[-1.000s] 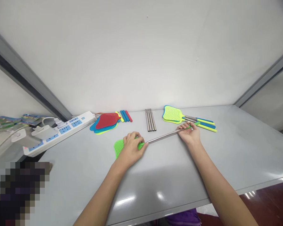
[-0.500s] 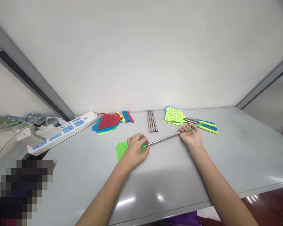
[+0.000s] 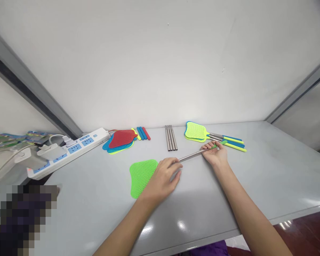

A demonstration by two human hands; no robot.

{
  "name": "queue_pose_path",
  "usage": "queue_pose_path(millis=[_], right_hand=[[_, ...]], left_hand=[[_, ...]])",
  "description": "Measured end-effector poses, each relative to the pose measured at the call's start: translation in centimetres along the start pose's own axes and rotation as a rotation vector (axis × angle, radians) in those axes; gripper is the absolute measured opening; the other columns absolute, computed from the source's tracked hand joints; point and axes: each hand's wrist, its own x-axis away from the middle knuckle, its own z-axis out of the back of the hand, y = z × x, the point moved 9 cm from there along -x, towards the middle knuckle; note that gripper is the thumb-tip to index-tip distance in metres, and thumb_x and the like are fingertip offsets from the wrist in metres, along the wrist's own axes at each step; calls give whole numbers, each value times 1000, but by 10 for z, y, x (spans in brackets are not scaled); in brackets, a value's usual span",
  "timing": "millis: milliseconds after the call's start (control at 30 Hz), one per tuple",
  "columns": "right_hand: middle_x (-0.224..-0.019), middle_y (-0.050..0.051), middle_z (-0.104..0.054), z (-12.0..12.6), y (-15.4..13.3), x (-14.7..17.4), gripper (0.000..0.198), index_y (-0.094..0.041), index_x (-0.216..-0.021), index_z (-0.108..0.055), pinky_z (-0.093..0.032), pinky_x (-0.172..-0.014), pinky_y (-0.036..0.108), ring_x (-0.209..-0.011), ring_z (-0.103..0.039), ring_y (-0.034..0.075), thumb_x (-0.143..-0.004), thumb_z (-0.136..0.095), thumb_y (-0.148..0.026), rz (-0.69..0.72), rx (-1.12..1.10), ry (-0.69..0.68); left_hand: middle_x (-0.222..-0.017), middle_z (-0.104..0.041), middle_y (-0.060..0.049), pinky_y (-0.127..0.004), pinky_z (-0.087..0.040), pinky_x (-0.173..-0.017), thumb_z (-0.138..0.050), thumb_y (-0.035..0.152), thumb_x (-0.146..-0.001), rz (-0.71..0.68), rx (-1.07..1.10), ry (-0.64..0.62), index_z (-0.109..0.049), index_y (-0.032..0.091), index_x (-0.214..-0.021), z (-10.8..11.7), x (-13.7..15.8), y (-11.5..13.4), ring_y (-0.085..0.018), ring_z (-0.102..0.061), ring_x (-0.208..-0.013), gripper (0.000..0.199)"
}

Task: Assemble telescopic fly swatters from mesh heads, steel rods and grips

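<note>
A green fly swatter (image 3: 142,175) with a metal rod lies slantwise before me, its perforated head on the table at left. My right hand (image 3: 214,152) holds it at the far end, fingers curled around where the rod meets the green handle. Over the near part of the rod is my left hand (image 3: 165,177), thumb spread away from the fingers and fingertips against the rod. It covers the joint between head and rod. Several metal rods (image 3: 171,138) lie side by side behind the hands.
At back right lie stacked swatters with yellow and blue heads (image 3: 196,131). Back left holds loose red, blue and yellow heads (image 3: 122,138) beside several coloured grips (image 3: 143,133). A white power strip (image 3: 78,151) with plugged-in chargers runs along the left. A wall stands behind.
My left hand has shifted right from the head's neck onto the rod, its thumb parting from the fingers. More of the green head shows. My right hand keeps its hold.
</note>
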Motion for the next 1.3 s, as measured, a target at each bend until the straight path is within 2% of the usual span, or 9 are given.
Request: queue_pose_path(millis=[133,233,333,500,733,900,1300], right_hand=[[-45,-7,-29,0,-1,0,14,-18,-59,-31,-31,-39,21,-35,-32,6,-72,-32,-16,0,-10,-1],[-45,-7,-29,1,0,0,13,-18,-59,-31,-31,-38,21,-36,-32,6,-71,-33,-16,-5,-23,5],[-45,-7,-29,1,0,0,12,-18,-59,-31,-31,-39,21,-36,-31,6,-70,-33,-16,-12,-33,9],[-45,-7,-29,1,1,0,12,-19,-59,-31,-31,-38,21,-36,-30,7,-70,-34,-15,-22,-41,15],[-45,-7,-29,2,3,0,12,-19,-59,-30,-31,-38,21,-37,-30,7,-70,-34,-15,-30,-40,32],[-45,-7,-29,2,3,0,11,-18,-59,-30,-31,-39,21,-37,-29,7,-69,-34,-15,-28,-35,37],[-45,-7,-29,2,3,1,12,-18,-60,-29,-31,-38,20,-36,-30,7,-70,-33,-15,-29,-19,40]], left_hand=[[-106,-51,-4,-31,-35,-90,-40,17,-79,-59,25,-79,-55,22,-96,-19,4,16,-15,-43,-103,23],[-107,-50,-4,-31,-34,-91,-38,18,-81,-64,13,-104,-55,22,-97,-25,6,18,-15,-43,-104,24],[-113,-47,-5,-35,-32,-92,-38,19,-81,-28,-27,-56,-55,23,-98,-21,5,13,-17,-40,-107,24],[-128,-30,-9,-44,-23,-94,-38,25,-80,125,-164,51,-47,23,-110,-12,6,-8,-23,-27,-117,31],[-136,-14,-14,-50,-14,-94,-37,32,-80,279,-265,-2,-37,21,-120,-20,11,-26,-28,-13,-123,42],[-138,-10,-12,-47,-13,-95,-34,34,-81,349,-278,-28,-32,21,-124,-21,12,-31,-26,-9,-125,46],[-139,-7,-12,-45,-15,-96,-32,40,-81,382,-254,-40,-30,21,-126,-13,12,-39,-27,-7,-125,49]])
